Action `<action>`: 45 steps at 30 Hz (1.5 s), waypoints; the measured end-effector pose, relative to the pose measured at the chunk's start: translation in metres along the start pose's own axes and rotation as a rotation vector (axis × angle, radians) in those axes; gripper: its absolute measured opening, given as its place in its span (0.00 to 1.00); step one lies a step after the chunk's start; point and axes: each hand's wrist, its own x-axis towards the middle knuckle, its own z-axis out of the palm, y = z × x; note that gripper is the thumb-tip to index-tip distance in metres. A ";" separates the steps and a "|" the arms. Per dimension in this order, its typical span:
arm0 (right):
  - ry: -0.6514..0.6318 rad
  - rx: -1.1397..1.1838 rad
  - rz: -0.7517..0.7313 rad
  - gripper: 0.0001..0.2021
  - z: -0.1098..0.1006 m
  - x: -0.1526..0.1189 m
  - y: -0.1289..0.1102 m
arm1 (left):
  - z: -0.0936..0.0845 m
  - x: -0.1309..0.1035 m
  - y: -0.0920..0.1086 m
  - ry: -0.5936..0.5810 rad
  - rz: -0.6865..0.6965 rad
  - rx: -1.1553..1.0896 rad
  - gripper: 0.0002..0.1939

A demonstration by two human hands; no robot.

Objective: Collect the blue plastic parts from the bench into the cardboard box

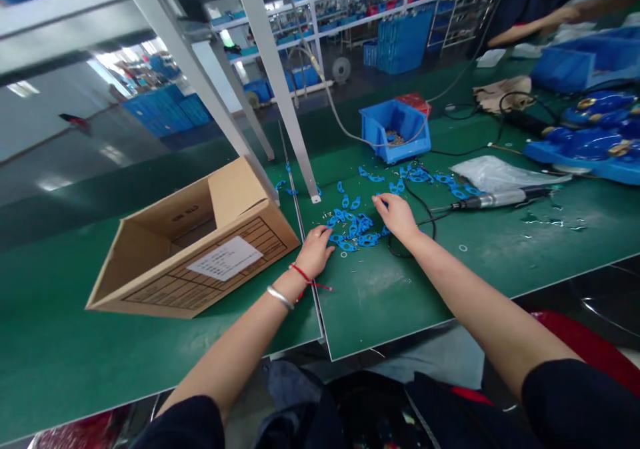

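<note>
Small blue plastic parts (357, 225) lie in a loose pile on the green tabletop, between my two hands. My left hand (315, 252) rests palm down at the pile's left edge, fingers stretched out and a little apart, touching the nearest parts. On the pile's right side, my right hand (397, 214) has its thumb and fingertips drawn together just above the table. A bit of blue shows at those fingers, but what they pinch is mostly hidden. More blue parts (417, 174) are scattered farther back, with small metal pieces among them.
An open cardboard box (240, 262) stands at my left. Behind the pile is a blue bin (373, 129) of small metal pieces. A corded electric screwdriver (500, 199) and a clear plastic bag (495, 171) lie at right. A metal post (280, 82) rises from the table; a co-worker's arm (530, 30) shows far right.
</note>
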 end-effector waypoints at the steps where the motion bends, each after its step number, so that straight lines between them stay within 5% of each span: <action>1: 0.001 -0.007 0.001 0.20 0.000 -0.002 -0.001 | 0.006 0.012 0.001 -0.006 -0.040 -0.062 0.18; 5: 0.057 -0.009 0.016 0.20 -0.002 -0.007 -0.005 | 0.016 0.029 0.004 -0.023 -0.122 -0.219 0.06; 10: 0.174 0.086 0.058 0.18 -0.004 -0.009 -0.012 | 0.012 0.028 0.009 0.077 -0.200 -0.379 0.03; 13: 0.149 0.206 0.112 0.17 -0.002 -0.011 -0.014 | 0.009 0.033 0.014 0.151 -0.336 -0.689 0.03; 18: 0.072 0.349 0.139 0.16 -0.007 -0.015 -0.023 | 0.005 0.045 0.032 0.089 -0.569 -1.265 0.12; 22: 0.029 0.451 0.042 0.14 -0.015 -0.019 -0.043 | 0.010 0.055 0.056 -0.025 -0.653 -1.658 0.13; 26: -0.128 0.417 -0.214 0.16 -0.012 -0.023 -0.059 | 0.016 0.067 0.080 -0.121 -0.679 -2.011 0.18; 30: -0.190 0.409 -0.225 0.21 -0.012 -0.024 -0.062 | 0.018 0.071 0.084 -0.028 -0.749 -2.019 0.17; 34: -0.203 0.448 -0.154 0.21 -0.019 -0.021 -0.059 | 0.018 0.065 0.072 0.000 -0.656 -1.937 0.08; 45: -0.307 0.034 -0.128 0.16 0.002 -0.025 -0.025 | 0.001 0.024 0.027 0.093 -0.755 -1.932 0.13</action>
